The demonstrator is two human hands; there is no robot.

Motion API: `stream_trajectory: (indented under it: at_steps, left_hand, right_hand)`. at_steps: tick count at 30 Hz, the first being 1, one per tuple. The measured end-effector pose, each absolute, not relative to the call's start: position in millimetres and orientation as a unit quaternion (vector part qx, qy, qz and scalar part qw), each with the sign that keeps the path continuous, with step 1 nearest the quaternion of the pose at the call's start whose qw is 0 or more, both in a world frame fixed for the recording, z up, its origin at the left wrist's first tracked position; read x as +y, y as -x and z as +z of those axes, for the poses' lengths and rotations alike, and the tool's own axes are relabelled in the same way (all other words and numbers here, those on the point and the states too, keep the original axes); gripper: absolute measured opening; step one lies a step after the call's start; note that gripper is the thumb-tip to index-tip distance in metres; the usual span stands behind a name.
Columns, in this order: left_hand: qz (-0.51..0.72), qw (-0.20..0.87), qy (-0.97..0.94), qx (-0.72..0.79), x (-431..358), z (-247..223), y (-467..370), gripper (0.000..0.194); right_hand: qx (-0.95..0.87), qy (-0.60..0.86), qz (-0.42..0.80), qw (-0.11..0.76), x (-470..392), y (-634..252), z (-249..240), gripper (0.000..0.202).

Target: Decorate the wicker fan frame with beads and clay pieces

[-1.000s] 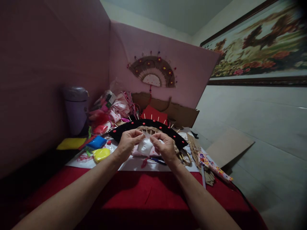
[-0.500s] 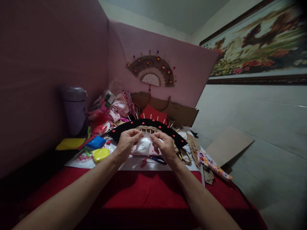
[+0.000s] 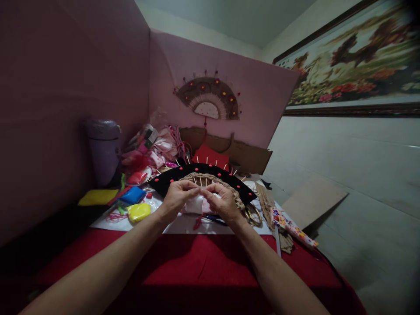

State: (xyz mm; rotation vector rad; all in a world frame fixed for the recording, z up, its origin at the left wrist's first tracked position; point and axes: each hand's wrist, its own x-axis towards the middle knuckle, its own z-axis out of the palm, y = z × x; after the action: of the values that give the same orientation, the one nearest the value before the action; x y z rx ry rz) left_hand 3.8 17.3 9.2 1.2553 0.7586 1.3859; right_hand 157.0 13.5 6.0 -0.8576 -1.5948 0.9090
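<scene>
Between my hands hangs a clear plastic bag of white clay (image 3: 194,204). My left hand (image 3: 180,196) pinches its top edge with thumb and forefinger. From the other side, my right hand (image 3: 222,200) pinches the same edge, its fingertips close against the left ones. Behind the bag lies a fan (image 3: 203,168) with a black band, red dots, pale sticks along its upper edge and a woven inner arc. My hands cover part of the fan's pink-and-white dotted base.
Left lie yellow clay (image 3: 139,212), blue clay (image 3: 132,195) and a purple bottle (image 3: 104,151). Dark-handled scissors (image 3: 215,218) lie below the hands; gold-handled scissors (image 3: 253,215) and corrugated cardboard (image 3: 267,205) are to the right. A finished fan (image 3: 206,94) hangs on the pink board.
My hands have come closer together at the top of the bag, so the fingertips now meet. Less of the bag shows than before.
</scene>
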Motion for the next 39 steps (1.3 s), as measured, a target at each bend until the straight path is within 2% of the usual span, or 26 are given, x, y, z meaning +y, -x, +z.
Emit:
stream_trajectory:
  at_steps: [6,9,12,18,24,27,31,34,39]
  left_hand:
    - [0.595,0.541,-0.512,0.302,18,10,-3,0.03]
    - [0.603,0.54,-0.497,0.312,17,12,-2,0.032]
    - [0.612,0.54,-0.477,0.326,16,15,-2,0.035]
    - [0.657,0.494,-0.458,0.339,22,14,-1,0.034]
    - [0.695,0.463,-0.419,0.357,34,11,7,0.033]
    - [0.707,0.451,-0.393,0.378,41,9,10,0.036]
    - [0.702,0.445,-0.399,0.386,42,9,11,0.038]
    - [0.633,0.474,-0.464,0.398,34,13,12,0.036]
    - [0.323,0.566,-0.657,0.379,17,23,17,0.03]
  right_hand:
    - [-0.618,0.35,0.392,0.586,15,-161,9,0.028]
    - [-0.613,0.329,0.425,0.579,16,-161,8,0.029]
    - [-0.603,0.327,0.436,0.583,20,-160,5,0.033]
    - [-0.559,0.356,0.379,0.646,28,-163,3,0.043]
    - [-0.488,0.341,0.437,0.675,26,-166,9,0.051]
    - [-0.478,0.344,0.462,0.664,25,-166,10,0.047]
    - [-0.499,0.31,0.477,0.654,28,-163,8,0.033]
    - [-0.538,0.315,0.439,0.647,32,-161,6,0.029]
    - [-0.522,0.311,0.429,0.668,33,-163,8,0.036]
